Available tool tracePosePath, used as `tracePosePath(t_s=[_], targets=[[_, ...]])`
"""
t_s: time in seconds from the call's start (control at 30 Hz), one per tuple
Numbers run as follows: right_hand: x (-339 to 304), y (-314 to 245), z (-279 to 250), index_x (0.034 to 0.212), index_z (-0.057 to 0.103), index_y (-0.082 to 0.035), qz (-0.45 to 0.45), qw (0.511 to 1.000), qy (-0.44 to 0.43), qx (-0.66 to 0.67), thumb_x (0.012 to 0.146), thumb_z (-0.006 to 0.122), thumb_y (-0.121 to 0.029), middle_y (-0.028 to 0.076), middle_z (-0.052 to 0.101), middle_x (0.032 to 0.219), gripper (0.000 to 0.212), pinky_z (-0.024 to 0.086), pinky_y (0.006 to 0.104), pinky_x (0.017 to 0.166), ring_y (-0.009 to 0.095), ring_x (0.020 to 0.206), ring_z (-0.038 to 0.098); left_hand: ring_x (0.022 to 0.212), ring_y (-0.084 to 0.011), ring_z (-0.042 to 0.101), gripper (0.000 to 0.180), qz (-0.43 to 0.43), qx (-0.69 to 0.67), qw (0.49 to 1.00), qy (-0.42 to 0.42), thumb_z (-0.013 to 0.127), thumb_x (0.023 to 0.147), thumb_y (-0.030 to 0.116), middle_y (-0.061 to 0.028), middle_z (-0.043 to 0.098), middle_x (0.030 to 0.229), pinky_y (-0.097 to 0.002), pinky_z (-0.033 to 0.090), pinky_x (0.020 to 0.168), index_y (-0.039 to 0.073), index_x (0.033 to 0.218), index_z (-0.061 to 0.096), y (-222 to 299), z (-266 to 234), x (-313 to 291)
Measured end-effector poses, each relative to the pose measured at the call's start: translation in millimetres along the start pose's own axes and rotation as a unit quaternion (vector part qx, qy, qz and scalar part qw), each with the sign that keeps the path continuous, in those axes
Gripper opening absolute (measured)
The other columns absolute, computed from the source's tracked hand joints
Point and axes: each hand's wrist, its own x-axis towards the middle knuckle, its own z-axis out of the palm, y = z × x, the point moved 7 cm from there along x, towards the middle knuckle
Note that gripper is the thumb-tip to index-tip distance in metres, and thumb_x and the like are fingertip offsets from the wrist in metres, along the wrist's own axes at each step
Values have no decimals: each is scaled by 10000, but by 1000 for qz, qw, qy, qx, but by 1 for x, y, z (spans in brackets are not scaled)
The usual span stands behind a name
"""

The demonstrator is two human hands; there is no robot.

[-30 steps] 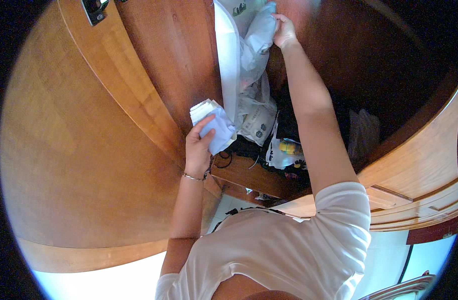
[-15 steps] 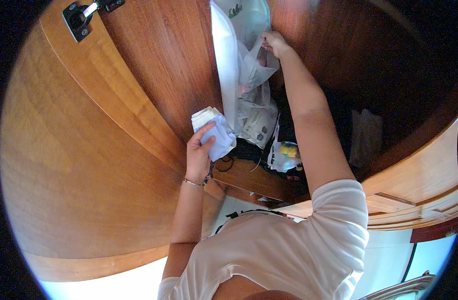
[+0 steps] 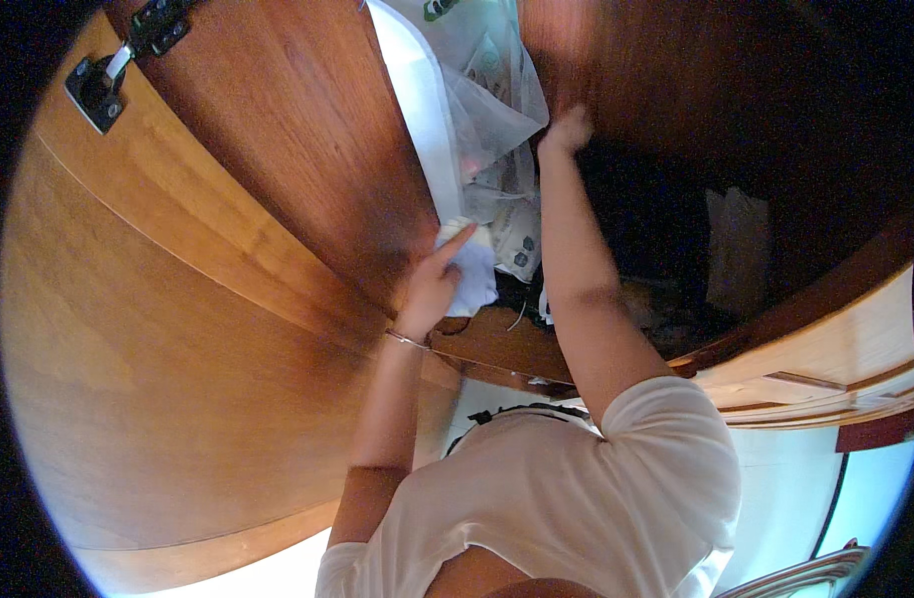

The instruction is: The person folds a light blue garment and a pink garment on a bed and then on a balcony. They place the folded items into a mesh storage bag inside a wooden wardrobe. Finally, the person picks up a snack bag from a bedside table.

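Observation:
My left hand (image 3: 430, 291) is closed around a small folded stack of pale blue and cream cloth (image 3: 473, 287), its index finger lying along the top. The stack is beside the lower end of a white, smooth-edged panel (image 3: 417, 90). A translucent plastic bag (image 3: 492, 100) with items inside stands against that panel in the wooden cabinet. Just right of the bag's edge is my right hand (image 3: 569, 130), blurred, so its fingers cannot be made out. Below the bag lies a white printed package (image 3: 518, 239), partly covered by the cloth.
The cabinet's open wooden door (image 3: 178, 329) fills the left side, with a metal hinge (image 3: 103, 85) at its top. A pale bag-like thing (image 3: 738, 249) stands in the dark right part. The cabinet's front edge (image 3: 517, 344) runs below my hands.
My right hand has come down slightly and away from the plastic bag, whose edge it was pinching. My left hand has carried the cloth stack right, toward the white package.

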Motion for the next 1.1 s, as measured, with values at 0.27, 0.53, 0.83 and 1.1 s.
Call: tracePosePath(t_s=[0.27,0.53,0.83,1.1], targets=[[-215,79,-46,848,630,-10,-211,595,-648,-427,739,563,-157,162,605,923,195,453,395,746,311,842,573,768,-368,601,705,-70,423,899,-89,460,705,54,-242,603,855,-431,479,708,209,1355,237,33,-28,15],[-179,50,-8,1022,594,-26,-141,436,-607,-649,708,614,-392,192,583,1023,483,442,399,829,344,928,566,771,-338,617,383,-107,509,850,-82,430,782,153,-178,625,837,-440,493,649,123,1162,469,-1,-37,43],[-128,204,-27,886,593,-1,323,599,-560,-473,670,704,-254,89,606,851,351,484,346,537,229,713,586,865,-359,576,422,-90,424,899,-71,480,702,106,-233,551,980,-472,474,708,136,1123,506,-11,-34,48],[-172,79,12,1028,527,-43,585,741,-325,46,762,547,-191,111,564,964,305,417,477,806,279,926,523,912,-374,543,388,-89,380,920,-35,481,710,76,-205,530,991,-461,461,743,140,1088,540,-23,-67,33]])
